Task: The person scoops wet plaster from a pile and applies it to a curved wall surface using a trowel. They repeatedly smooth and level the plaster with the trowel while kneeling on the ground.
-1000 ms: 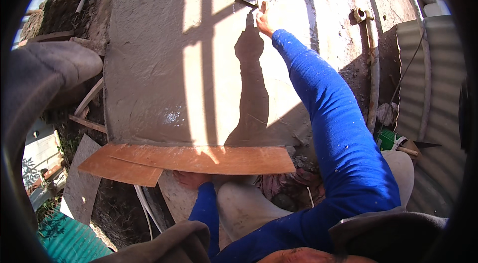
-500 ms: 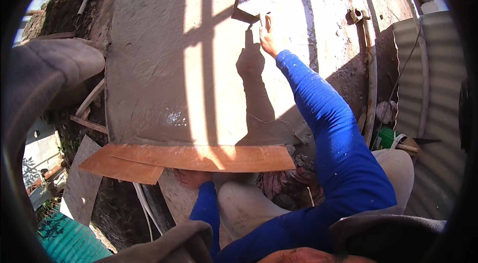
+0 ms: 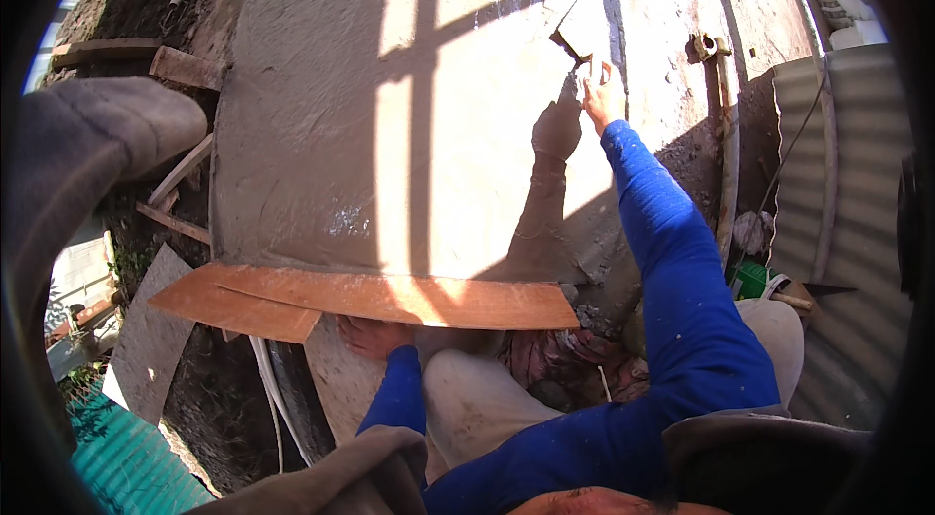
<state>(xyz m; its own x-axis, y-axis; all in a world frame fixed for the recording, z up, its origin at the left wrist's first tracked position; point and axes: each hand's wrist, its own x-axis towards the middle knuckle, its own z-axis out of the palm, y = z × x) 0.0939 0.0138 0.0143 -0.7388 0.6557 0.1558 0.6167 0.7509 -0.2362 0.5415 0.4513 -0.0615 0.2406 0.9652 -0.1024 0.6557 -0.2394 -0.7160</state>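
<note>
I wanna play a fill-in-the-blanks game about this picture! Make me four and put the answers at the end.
1. The sleeve on the right arm is coloured ____.
2. Between the left hand and the right hand, only the ____ one holds the trowel.
3. Of the two hands, the one nearer the orange-brown board is the ____ one.
4. The grey corrugated sheet is on the picture's ____ side.

Missing words: blue; right; left; right.

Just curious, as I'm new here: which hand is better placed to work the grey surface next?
Probably the right hand: it grips the trowel and reaches out over the grey surface. The left hand is down by the near edge of the brown board, with no tool visible.
</note>
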